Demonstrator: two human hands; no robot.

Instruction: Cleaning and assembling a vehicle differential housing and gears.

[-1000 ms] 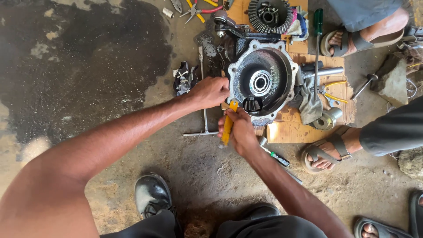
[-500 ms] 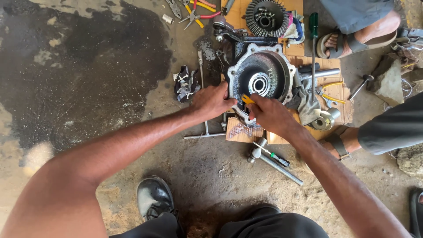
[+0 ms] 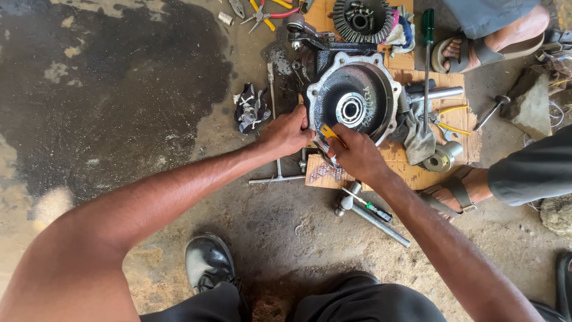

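Both hands (image 3: 325, 143) grip a round, greasy metal housing (image 3: 353, 98) with central bearing.

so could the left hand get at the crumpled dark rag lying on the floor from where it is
Probably yes. The left hand rests on the rim of the round metal housing, and the crumpled dark rag lies on bare concrete floor just beside it, with nothing between them.

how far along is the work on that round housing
Done: the housing sits face-up on cardboard, its ring gear out and set aside. In hand: left hand steadies the rim; right hand works a yellow-handled tool at its lower edge. Left: gear and other loose parts remain apart.
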